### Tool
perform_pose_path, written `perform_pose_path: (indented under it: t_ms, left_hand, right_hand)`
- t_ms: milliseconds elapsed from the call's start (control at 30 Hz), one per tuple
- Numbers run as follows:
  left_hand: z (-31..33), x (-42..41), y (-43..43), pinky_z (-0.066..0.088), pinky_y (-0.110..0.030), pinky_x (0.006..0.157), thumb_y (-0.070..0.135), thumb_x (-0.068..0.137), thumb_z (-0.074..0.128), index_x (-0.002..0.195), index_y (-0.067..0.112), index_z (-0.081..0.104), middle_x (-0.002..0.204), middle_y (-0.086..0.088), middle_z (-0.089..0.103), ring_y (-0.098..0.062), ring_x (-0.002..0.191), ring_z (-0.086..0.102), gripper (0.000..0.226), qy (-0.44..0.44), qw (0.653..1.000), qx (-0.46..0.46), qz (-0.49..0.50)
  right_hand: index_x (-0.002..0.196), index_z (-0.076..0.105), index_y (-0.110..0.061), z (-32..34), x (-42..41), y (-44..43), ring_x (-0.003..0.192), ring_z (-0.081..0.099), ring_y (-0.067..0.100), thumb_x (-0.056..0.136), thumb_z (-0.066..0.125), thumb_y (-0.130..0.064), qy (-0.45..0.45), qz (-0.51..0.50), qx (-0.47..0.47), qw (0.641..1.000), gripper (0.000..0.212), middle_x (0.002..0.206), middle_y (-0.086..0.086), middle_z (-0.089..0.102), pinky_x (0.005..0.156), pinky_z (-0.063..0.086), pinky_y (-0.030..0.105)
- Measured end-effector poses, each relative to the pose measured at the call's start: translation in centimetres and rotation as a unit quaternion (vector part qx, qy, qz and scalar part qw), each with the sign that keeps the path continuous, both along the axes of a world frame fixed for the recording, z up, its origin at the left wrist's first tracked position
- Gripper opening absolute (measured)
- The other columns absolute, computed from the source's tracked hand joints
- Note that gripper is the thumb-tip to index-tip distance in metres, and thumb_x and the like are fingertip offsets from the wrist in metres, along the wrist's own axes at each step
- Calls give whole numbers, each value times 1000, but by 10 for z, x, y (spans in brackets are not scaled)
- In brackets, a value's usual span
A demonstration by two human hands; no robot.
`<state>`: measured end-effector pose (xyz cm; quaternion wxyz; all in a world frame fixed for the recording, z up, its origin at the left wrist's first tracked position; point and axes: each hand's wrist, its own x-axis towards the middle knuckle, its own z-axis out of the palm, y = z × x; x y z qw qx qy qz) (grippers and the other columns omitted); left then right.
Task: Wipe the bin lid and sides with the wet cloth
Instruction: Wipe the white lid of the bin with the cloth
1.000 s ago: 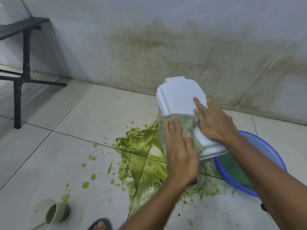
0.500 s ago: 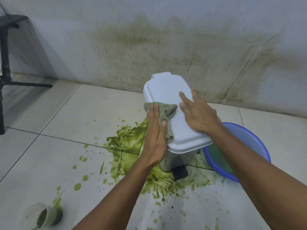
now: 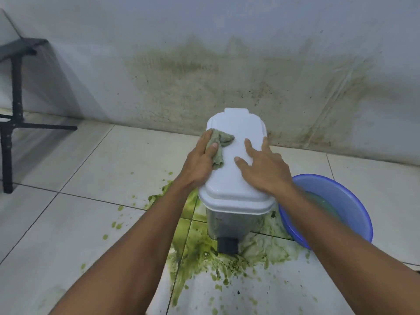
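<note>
A small pedal bin stands on the tiled floor by the wall, with a white lid (image 3: 236, 178), a metal body (image 3: 229, 221) and a black pedal (image 3: 228, 245). My left hand (image 3: 200, 162) presses a green-stained wet cloth (image 3: 219, 145) flat against the lid's left edge, fingers straight over the cloth. My right hand (image 3: 266, 170) lies flat on the lid's right side with fingers spread, steadying the bin. The bin's left side is hidden behind my left arm.
Green slime (image 3: 204, 253) is spilled on the tiles around the bin's base and front. A blue basin (image 3: 350, 208) with cloudy water sits right of the bin. The wall (image 3: 227, 87) behind is stained green. A black metal frame (image 3: 13, 114) stands at far left.
My left hand has slid the cloth from the lid's near left part up toward its far left edge. My right hand stays flat on the lid.
</note>
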<state>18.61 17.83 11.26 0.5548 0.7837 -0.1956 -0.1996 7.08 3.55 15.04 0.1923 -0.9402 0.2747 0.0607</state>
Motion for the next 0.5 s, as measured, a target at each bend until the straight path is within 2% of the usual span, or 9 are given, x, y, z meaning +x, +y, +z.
perform_pose_path:
  t_ms: [33, 100, 167, 200, 267, 333, 400, 500]
  left_hand:
    - [2, 12, 1, 36, -43, 118, 53, 97, 44, 156, 42, 34, 158, 4, 44, -16, 138, 47, 61, 21, 1000, -5, -13]
    - [4, 22, 3, 37, -44, 118, 53, 94, 46, 154, 43, 38, 156, 4, 47, -16, 137, 49, 62, 33, 999, -5, -31]
    - [5, 16, 8, 36, -44, 119, 51, 95, 46, 154, 42, 39, 156, 5, 47, -16, 139, 48, 60, 32, 999, -13, -24]
    - [4, 7, 13, 36, -42, 119, 49, 97, 46, 153, 41, 40, 156, 5, 47, -15, 140, 47, 57, 35, 999, -24, -9]
    - [-1, -25, 25, 33, -37, 120, 42, 104, 44, 153, 39, 42, 156, 8, 46, -12, 143, 43, 49, 25, 998, -51, 36]
    - [-10, -74, 33, 23, -33, 124, 43, 106, 37, 155, 36, 39, 160, 13, 39, -5, 149, 30, 50, -35, 991, -58, 111]
    - [-17, -122, 27, 11, -26, 125, 41, 106, 31, 159, 31, 30, 165, 15, 27, -1, 154, 14, 55, -99, 974, -54, 197]
    - [-24, -159, 5, -3, -15, 122, 34, 107, 30, 161, 26, 18, 169, 15, 11, 0, 155, -4, 56, -114, 958, -58, 256]
  right_hand:
    - [158, 9, -41, -1, -2, 1, 148, 18, 40, 96, 30, -69, -6, 8, -27, 1000, 71, 169, 3, -6, 114, 27, 52]
    - [158, 15, -38, -7, -2, 3, 153, 2, 30, 97, 31, -67, -62, 48, -64, 995, 70, 169, 3, -1, 119, 14, 57]
    - [156, 23, -40, -14, 4, 4, 154, -14, 17, 102, 33, -57, -109, 91, -36, 989, 58, 169, -5, 0, 121, -1, 62]
    - [155, 26, -43, -17, 7, 4, 153, -15, 13, 103, 34, -53, -116, 93, -15, 989, 53, 169, -10, 1, 121, -2, 63]
    - [151, 31, -49, -20, 9, 5, 153, -11, 9, 105, 34, -50, -127, 65, 8, 990, 47, 167, -17, 5, 121, 0, 62]
    - [148, 35, -53, -20, 9, 7, 153, -9, 6, 105, 34, -48, -136, 39, 15, 990, 43, 166, -22, 8, 120, 2, 63]
    - [146, 36, -54, -20, 8, 9, 153, -9, 5, 105, 33, -46, -137, 26, 22, 990, 42, 165, -23, 9, 119, 7, 65]
    - [147, 36, -53, -18, 5, 13, 152, -11, 6, 106, 32, -43, -139, 9, 36, 990, 43, 165, -23, 7, 117, 13, 67]
